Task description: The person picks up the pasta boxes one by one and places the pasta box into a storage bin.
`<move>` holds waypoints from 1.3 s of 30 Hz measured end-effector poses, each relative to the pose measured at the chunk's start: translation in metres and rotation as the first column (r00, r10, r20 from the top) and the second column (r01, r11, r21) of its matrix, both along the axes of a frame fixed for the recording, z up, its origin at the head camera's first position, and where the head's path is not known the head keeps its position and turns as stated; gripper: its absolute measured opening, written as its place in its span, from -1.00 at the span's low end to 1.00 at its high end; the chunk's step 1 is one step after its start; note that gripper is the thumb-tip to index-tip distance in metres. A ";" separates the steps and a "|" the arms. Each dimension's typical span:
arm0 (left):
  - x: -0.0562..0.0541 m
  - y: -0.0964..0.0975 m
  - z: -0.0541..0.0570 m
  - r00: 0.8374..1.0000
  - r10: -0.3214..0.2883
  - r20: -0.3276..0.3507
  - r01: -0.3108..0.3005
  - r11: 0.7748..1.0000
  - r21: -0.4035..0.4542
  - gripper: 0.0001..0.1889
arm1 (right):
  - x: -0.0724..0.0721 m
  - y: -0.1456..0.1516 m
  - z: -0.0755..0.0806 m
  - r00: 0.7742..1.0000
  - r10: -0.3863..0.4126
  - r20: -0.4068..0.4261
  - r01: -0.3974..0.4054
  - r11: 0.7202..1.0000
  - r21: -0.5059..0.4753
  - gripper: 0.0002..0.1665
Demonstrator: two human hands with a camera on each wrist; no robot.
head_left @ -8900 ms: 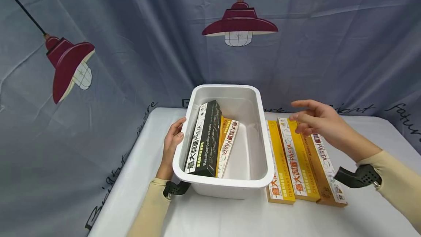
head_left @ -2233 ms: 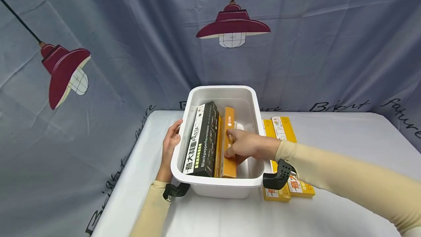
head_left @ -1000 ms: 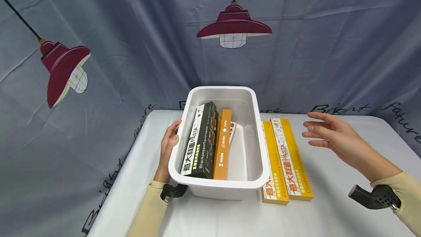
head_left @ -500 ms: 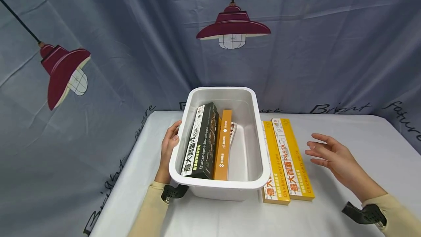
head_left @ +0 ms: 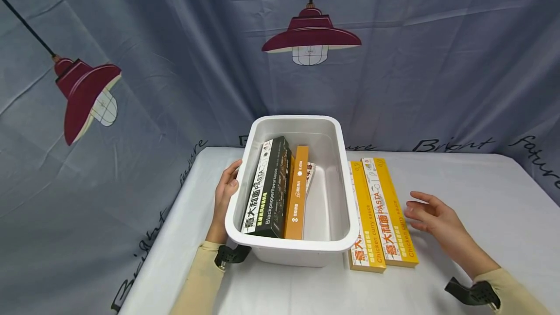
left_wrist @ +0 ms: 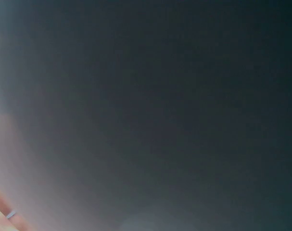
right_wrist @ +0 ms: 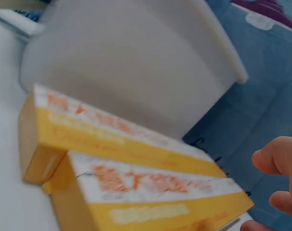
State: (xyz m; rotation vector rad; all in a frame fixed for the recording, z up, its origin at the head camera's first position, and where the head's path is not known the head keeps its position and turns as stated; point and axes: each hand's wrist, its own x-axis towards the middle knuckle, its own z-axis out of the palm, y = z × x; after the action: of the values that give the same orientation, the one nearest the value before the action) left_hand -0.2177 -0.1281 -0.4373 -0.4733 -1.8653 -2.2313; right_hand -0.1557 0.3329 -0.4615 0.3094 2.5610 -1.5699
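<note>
A white plastic bin (head_left: 331, 245) stands mid-table, and my left hand (head_left: 224, 198) rests against its outer left side, fingertips at the rim. Inside, a black pasta box (head_left: 274, 186) leans at the left, with an orange pasta box (head_left: 296, 193) beside it; more packaging shows partly hidden between and behind them. Two yellow Chicken curry sauce pasta boxes lie right of the bin, a left one (head_left: 369, 222) and a right one (head_left: 389, 213). My right hand (head_left: 435, 215), loosely curled with nothing in it, hovers just right of the right box.
A white cloth covers the table (head_left: 472, 179). Behind it hangs a grey-blue curtain (head_left: 393, 86) printed with lamps. The left wrist view is almost wholly dark, with a bit of hand (left_wrist: 4, 216) at its lower left corner.
The orange box went from the table's right side into the bin, carried by my right hand. That hand then let go, returned right and came down near the yellow boxes. The left hand stays.
</note>
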 end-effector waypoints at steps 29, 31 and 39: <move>0.003 0.001 0.004 1.000 0.016 0.009 -0.016 1.000 -0.019 -0.38 | 0.013 -0.039 -0.019 0.973 0.231 0.013 -0.218 0.898 0.381 0.23; 0.003 0.001 0.004 1.000 0.017 0.012 -0.017 1.000 -0.016 -0.38 | 0.012 -0.043 -0.016 0.974 0.228 0.011 -0.215 0.898 0.385 0.24; 0.003 0.002 0.004 1.000 0.015 0.016 -0.015 1.000 -0.016 -0.37 | 0.005 -0.037 0.000 0.974 0.228 0.017 -0.221 0.920 0.323 0.21</move>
State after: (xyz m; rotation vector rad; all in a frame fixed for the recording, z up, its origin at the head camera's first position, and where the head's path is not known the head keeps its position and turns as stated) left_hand -0.2149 -0.1257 -0.4337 -0.4444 -1.8897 -2.2186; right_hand -0.1510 0.2955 -0.4620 0.0227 2.7496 -1.0810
